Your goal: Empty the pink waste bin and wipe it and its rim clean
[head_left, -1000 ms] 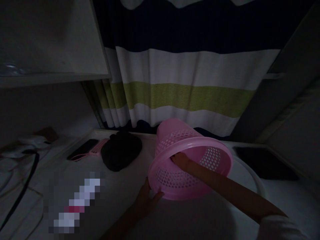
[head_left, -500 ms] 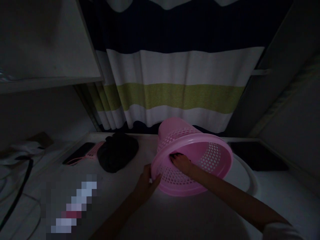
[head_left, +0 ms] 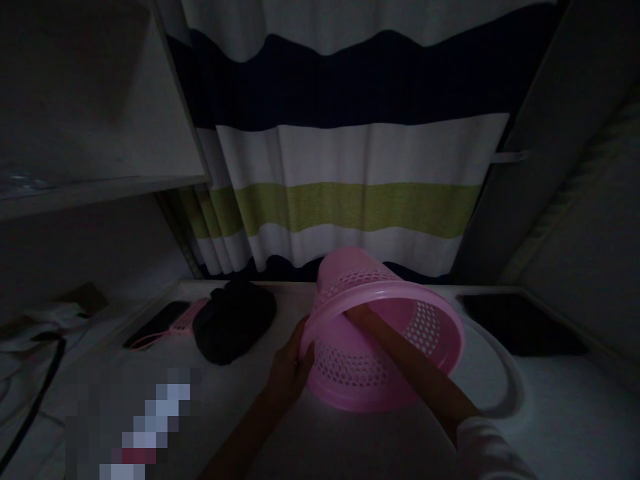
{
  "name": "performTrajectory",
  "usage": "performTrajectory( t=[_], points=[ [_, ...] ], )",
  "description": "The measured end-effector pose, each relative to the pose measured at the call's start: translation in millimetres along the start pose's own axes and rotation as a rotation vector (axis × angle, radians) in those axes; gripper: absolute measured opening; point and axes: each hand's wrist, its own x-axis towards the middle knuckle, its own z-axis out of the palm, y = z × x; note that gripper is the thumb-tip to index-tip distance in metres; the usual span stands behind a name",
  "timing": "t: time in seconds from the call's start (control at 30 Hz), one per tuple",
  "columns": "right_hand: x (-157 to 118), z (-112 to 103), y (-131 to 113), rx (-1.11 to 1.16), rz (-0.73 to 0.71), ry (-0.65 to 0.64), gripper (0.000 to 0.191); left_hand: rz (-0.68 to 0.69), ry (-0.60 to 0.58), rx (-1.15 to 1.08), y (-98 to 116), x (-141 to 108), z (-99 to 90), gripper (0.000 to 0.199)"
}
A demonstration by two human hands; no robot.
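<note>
A pink perforated basket (head_left: 383, 290) lies tipped on the white surface, its wide mouth facing me. My left hand (head_left: 289, 370) grips the basket's left rim, thumb inside and fingers outside. My right hand (head_left: 357, 313) reaches deep into the basket; the rim hides its fingers, and whatever it may hold is out of sight. To the left of the basket sits a bunched black bag (head_left: 235, 320).
A pink object with a strap (head_left: 187, 320) and a dark flat item (head_left: 157, 325) lie left of the bag. A round white lid-like object (head_left: 493, 373) and a black flat item (head_left: 523, 323) are at right. Cables (head_left: 40, 393) run at far left. A striped curtain (head_left: 350, 153) hangs behind.
My right hand has gone deeper into the basket, its fingers and the dark thing at them now hidden. The view has tilted up a little. My left hand stays on the rim.
</note>
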Motion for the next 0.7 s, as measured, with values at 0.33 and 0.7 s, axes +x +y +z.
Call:
performTrajectory(
  t=[0.33, 0.7],
  points=[
    [-55.0, -5.0, -22.6, -0.233, -0.085, -0.277, 0.036, 0.063, 0.095, 0.134, -8.8, -2.8, 6.4, 0.048],
    [-104.2, -15.2, -40.0, -0.341, -0.15, -0.332, 0.038, 0.037, 0.023, 0.096, 2.5, 1.2, 1.7, 0.049]
  ],
)
